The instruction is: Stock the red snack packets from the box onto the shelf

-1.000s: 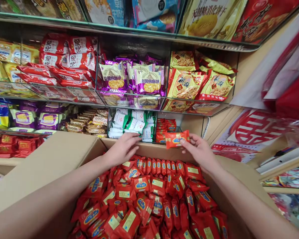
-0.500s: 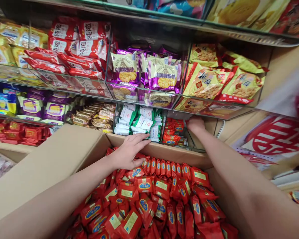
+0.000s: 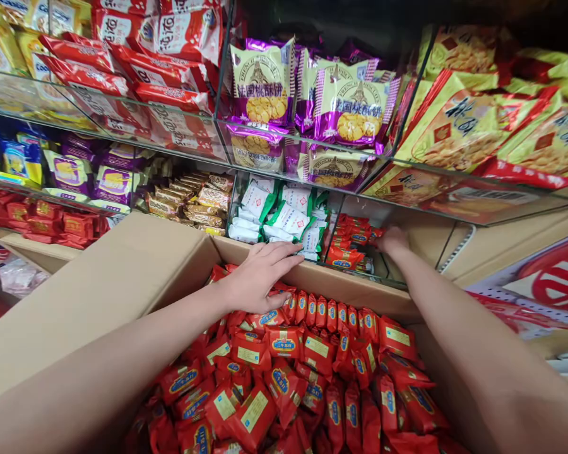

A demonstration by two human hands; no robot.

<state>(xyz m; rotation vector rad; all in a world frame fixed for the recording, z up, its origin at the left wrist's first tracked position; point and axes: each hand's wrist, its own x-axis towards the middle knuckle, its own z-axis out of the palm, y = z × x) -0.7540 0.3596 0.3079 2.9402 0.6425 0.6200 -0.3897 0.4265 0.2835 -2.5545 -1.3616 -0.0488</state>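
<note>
L hand [image 3: 260,274] is resting palm-down over the far wall [image 3: 360,285] of the cardboard box [image 3: 99,293], fingers loosely spread, thumb hanging inside nr the red box pkts [image 3: 284,343]; can't tell if it's touching any. R hand [image 3: 392,241] is sitting inside the lower shelf compartment [image 3: 428,233], right by the red shelf pkts [image 3: 344,257]; its fingers are mostly hidden, so can't tell if they're spread, pressed together or pinching a pkt. Red box pkts are filling the box, a row standing on edge nr the far wall, others lying jumbled. White/green pkts [image 3: 288,217] are sitting just L of the red shelf pkts, brown pkts [image 3: 211,200] further L. Purple/cream packs [image 3: 353,104] & yellow packs [image 3: 459,126] are lining the shelf above
</note>
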